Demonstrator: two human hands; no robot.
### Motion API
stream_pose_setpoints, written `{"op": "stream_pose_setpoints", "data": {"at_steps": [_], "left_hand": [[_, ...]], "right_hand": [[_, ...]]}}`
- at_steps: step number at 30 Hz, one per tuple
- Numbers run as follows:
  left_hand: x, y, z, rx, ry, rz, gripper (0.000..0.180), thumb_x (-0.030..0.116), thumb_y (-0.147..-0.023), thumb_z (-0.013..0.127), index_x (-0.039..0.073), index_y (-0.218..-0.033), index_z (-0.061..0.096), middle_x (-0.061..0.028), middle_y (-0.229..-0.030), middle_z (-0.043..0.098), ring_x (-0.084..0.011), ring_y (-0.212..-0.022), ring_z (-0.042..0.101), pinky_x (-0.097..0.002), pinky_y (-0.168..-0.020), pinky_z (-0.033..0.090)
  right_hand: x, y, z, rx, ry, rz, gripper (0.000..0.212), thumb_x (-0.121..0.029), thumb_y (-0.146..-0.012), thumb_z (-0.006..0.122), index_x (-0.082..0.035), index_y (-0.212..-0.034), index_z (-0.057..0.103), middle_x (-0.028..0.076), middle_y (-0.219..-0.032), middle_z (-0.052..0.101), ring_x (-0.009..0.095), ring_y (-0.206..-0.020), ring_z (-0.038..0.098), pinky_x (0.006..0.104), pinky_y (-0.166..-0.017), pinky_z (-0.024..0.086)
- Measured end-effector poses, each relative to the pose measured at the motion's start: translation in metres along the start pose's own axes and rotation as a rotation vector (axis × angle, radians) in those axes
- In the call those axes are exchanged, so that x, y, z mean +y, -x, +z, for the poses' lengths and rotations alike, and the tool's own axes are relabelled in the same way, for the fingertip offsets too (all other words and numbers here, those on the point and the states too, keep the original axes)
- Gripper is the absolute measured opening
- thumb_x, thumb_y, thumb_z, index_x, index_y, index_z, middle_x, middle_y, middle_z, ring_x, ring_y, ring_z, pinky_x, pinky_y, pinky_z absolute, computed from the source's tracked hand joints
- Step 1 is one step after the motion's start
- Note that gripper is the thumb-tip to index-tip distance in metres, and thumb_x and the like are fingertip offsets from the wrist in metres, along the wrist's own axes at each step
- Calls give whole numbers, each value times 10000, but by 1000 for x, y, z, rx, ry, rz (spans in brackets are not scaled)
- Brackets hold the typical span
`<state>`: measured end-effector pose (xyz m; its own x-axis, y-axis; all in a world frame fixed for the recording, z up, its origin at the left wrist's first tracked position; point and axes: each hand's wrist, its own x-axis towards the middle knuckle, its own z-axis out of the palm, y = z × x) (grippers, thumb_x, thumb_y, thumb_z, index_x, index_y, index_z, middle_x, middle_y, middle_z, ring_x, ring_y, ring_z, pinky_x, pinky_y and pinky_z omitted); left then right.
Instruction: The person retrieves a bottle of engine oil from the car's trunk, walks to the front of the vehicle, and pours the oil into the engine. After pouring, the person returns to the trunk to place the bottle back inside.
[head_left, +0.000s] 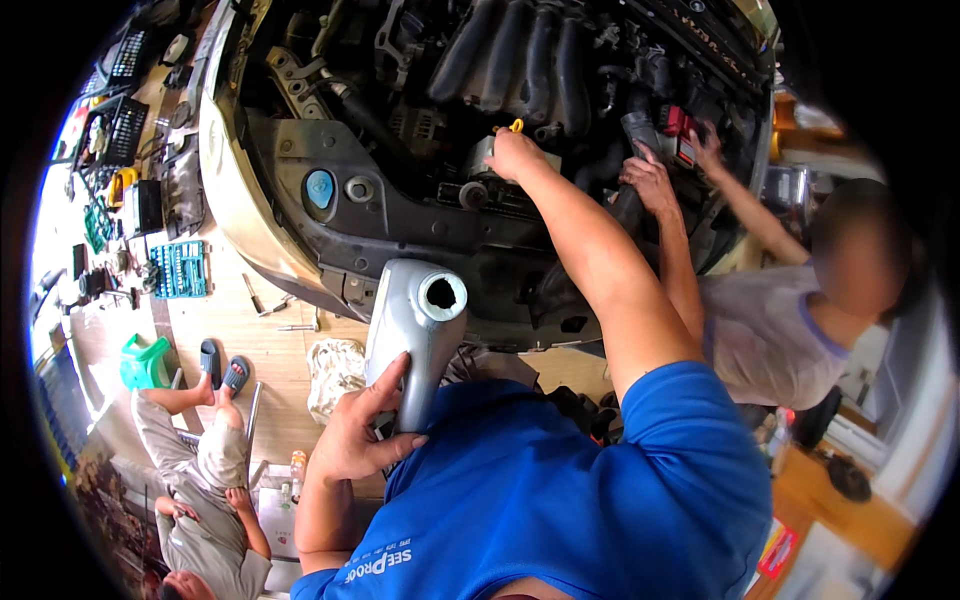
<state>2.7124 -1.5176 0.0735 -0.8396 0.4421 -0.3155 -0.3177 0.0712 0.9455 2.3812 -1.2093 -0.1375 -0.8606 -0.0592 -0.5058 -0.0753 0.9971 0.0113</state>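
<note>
Left hand (352, 432): silver-grey plastic bottle (398, 312) between thumb and curled fingers, mouth uncapped, contents unclear. Right hand (520, 156): fingers bent beside small yellow loop (517, 125), grip unclear.

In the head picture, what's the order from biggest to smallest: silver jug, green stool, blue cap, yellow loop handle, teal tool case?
1. Silver jug (it's closest to the camera, which helps)
2. Teal tool case and green stool: too alike to rank
3. Blue cap
4. Yellow loop handle
</note>
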Motion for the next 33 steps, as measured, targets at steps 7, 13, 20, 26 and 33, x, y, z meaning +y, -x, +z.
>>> {"op": "stream_pose_setpoints", "data": {"at_steps": [7, 13, 20, 26, 33], "left_hand": [[-4, 0, 4, 39, 54, 28, 983, 50, -646, 805, 24, -1507, 330, -118, -776, 623, -190, -748, 618, -282, -745, 477], [-1, 0, 3, 29, 53, 21, 984, 44, -645, 805, 12, -1504, 325, -122, -808, 660, -183, -767, 635, -284, -761, 482], [1, -1, 5, 27, 31, 46, 999, 9, -645, 806, 7, -1510, 305, -129, -895, 720, -205, -868, 697, -295, -828, 496], [10, -2, 3, 33, -1, -9, 997, -17, -634, 789, 0, -1507, 308, -128, -884, 719, -181, -855, 681, -278, -849, 477], [1, 2, 4, 53, 102, -33, 1023, 69, -653, 833, -13, -1515, 288, -74, -942, 708, -109, -904, 617, -246, -863, 443]], "right_hand": [[-24, 18, -23, -17, -61, 88, 419, -433, -898, 645, -51, -1056, 713, 174, -1106, 695, 331, -1055, 656, 429, -889, 526], [-2, 23, -9, 58, -53, -94, 441, -357, -883, 684, 3, -1118, 587, 220, -1104, 670, 368, -1046, 646, 444, -902, 520], [-23, 23, -12, 51, -254, 229, 446, -469, -896, 635, -49, -1020, 721, 163, -1090, 699, 336, -1040, 659, 436, -870, 531], [-27, 26, -16, 54, -368, 334, 484, -484, -895, 633, -34, -1058, 706, 170, -1115, 693, 344, -1067, 650, 443, -884, 526], [-12, 11, 2, 42, -105, 29, 453, -294, -890, 661, -2, -1215, 542, 217, -1132, 663, 365, -1079, 635, 439, -902, 525]]}}
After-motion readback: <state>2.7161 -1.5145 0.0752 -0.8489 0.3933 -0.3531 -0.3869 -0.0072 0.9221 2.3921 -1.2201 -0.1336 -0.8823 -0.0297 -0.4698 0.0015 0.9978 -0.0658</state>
